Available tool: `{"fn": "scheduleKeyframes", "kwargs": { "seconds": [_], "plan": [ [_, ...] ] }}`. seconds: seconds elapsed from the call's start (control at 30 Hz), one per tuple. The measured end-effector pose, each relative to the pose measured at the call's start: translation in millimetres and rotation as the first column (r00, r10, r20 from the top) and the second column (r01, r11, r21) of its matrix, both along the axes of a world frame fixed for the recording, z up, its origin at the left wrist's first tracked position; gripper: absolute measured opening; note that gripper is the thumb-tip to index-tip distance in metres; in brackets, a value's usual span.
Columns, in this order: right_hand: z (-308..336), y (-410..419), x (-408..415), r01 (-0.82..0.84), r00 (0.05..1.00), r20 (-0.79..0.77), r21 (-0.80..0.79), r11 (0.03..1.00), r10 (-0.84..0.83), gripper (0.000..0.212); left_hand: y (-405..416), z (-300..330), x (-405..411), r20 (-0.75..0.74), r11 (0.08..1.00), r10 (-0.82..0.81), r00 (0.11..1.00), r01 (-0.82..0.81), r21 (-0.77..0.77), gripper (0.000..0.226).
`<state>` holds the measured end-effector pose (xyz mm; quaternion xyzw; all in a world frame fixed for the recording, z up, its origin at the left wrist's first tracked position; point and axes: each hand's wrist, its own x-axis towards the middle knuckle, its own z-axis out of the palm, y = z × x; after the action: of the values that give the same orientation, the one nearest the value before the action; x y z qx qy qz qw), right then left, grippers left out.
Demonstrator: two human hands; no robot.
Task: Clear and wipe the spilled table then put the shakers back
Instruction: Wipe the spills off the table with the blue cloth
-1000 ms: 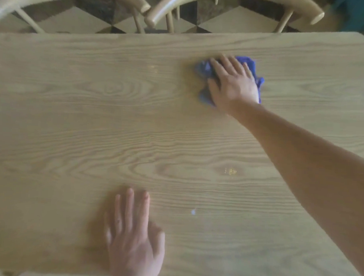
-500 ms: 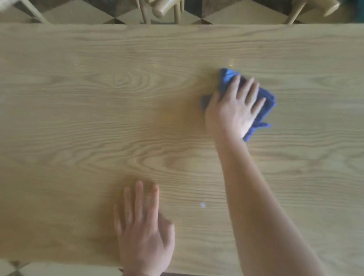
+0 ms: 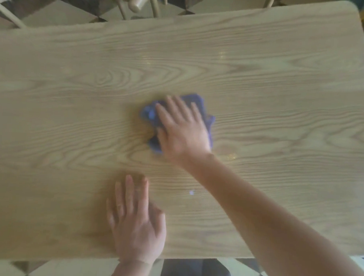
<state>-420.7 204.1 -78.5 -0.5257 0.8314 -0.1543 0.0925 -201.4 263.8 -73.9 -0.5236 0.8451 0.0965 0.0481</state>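
Note:
A light wooden table (image 3: pixel 63 116) fills the view. My right hand (image 3: pixel 183 129) presses flat on a crumpled blue cloth (image 3: pixel 150 113) near the table's middle, fingers spread over it. My left hand (image 3: pixel 134 221) lies palm down on the bare wood by the near edge, fingers apart and holding nothing. A small white speck (image 3: pixel 191 192) sits between the two hands. Faint wet glints show on the wood at the far right (image 3: pixel 222 55) and beside my right wrist (image 3: pixel 231 156). No shakers are in view.
Pale wooden chairs (image 3: pixel 139 2) stand beyond the table's far edge, over a checkered floor (image 3: pixel 82 2). The table's rounded far right corner (image 3: pixel 353 9) is in view. The near edge (image 3: pixel 192 257) runs just below my left hand.
My right hand has dragged the blue cloth from the far side toward me and leftward, to the table's middle. My left hand has stayed planted near the front edge.

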Motion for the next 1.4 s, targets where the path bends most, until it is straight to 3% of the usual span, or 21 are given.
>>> {"fn": "scheduleKeyframes", "kwargs": {
  "seconds": [0.13, 0.23, 0.4, 0.47, 0.6, 0.73, 0.8, 0.87, 0.97, 1.07, 1.2, 1.27, 1.4],
  "plan": [
    [5.8, 101.9, -66.3, 0.313, 0.947, -0.102, 0.063, 0.948, -0.306, 0.058, -0.6, -1.2, 0.8, 0.017, 1.0, -0.006, 1.0, 0.006, 0.019, 0.071],
    [11.4, 166.4, -65.6, 0.434, 0.9, -0.099, 0.129, 0.891, -0.424, 0.06, 0.1, 0.2, 0.8, 0.02, 1.0, -0.007, 1.0, 0.007, 0.016, 0.072],
    [9.5, 166.7, -19.2, 0.577, 0.817, -0.104, 0.181, 0.797, -0.568, 0.068, 0.9, -1.9, 1.0, 0.014, 1.0, 0.005, 1.0, -0.005, 0.013, 0.071],
    [8.2, 141.5, -4.7, 0.558, 0.829, -0.092, 0.181, 0.81, -0.551, 0.07, 1.5, -2.3, 1.5, 0.0, 1.0, 0.009, 1.0, -0.009, 0.006, 0.07],
    [5.5, 87.4, 42.5, 0.289, 0.957, -0.013, 0.114, 0.951, -0.289, 0.068, 1.3, -2.3, 0.9, -0.034, 0.999, 0.034, 0.999, -0.034, -0.005, 0.067],
    [5.3, 81.4, 65.6, 0.074, 0.997, 0.021, 0.087, 0.994, -0.076, 0.064, 2.1, -0.3, -1.4, -0.058, 0.998, 0.056, 0.997, -0.056, -0.004, 0.067],
    [6.4, 109.0, 51.3, 0.066, 0.998, 0.017, 0.064, 0.996, -0.067, 0.061, 2.9, 0.1, 0.2, -0.072, 0.998, 0.059, 0.996, -0.059, -0.003, 0.07],
    [6.6, 153.8, 20.1, 0.179, 0.984, -0.012, 0.084, 0.98, -0.179, 0.06, 3.2, 0.0, -0.1, -0.084, 0.998, 0.058, 0.995, -0.058, 0.003, 0.071],
    [9.3, 243.3, -40.7, 0.438, 0.898, -0.117, 0.137, 0.889, -0.424, 0.062, 3.8, 0.2, -1.3, -0.069, 0.998, 0.06, 0.996, -0.061, -0.008, 0.071],
    [17.4, 312.8, -71.7, 0.69, 0.722, -0.114, 0.178, 0.701, -0.682, 0.062, 4.9, -0.3, -1.1, -0.058, 0.998, 0.056, 0.997, -0.057, -0.01, 0.07],
    [14.9, 306.1, -44.2, 0.874, 0.472, -0.059, 0.163, 0.458, -0.88, 0.066, 4.2, -2.6, -0.7, -0.074, 0.998, 0.053, 0.996, -0.056, -0.031, 0.069],
    [11.3, 275.7, -15.9, 0.858, 0.5, -0.06, 0.17, 0.484, -0.864, 0.069, 4.9, -3.0, 0.8, -0.083, 0.998, 0.047, 0.995, -0.051, -0.04, 0.069],
    [8.7, 186.5, 66.3, 0.547, 0.833, 0.004, 0.142, 0.825, -0.553, 0.071, 2.6, -3.9, 1.5, -0.135, 0.998, 0.039, 0.99, -0.046, -0.052, 0.065]
  ]
}}
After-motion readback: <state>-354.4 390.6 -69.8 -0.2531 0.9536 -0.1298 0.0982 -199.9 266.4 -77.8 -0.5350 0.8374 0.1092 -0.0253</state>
